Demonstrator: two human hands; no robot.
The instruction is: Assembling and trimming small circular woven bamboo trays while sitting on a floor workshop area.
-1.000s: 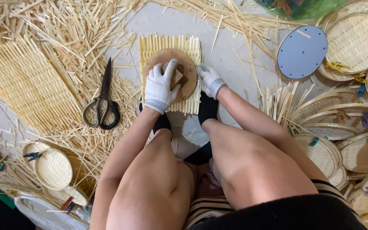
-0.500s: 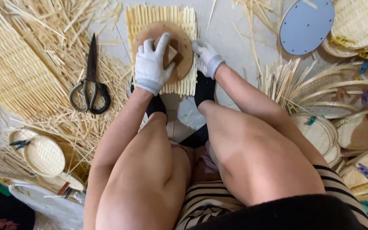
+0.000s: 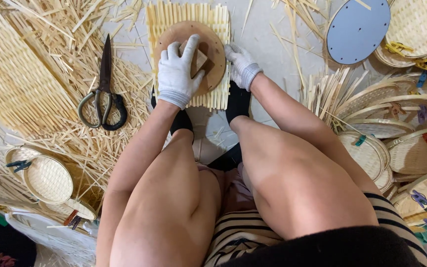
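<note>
The left hand [image 3: 176, 74] lay flat, grip released, on the round wooden disc [image 3: 190, 54]; the right hand [image 3: 242, 65] grasped the bamboo mat [image 3: 189, 20] at its right edge.

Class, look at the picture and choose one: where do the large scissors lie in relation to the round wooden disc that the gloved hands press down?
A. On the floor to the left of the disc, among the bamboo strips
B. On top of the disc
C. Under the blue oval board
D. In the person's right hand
A: the scissors lie on the floor among loose strips, left of the wooden disc, which the left hand presses.
</note>
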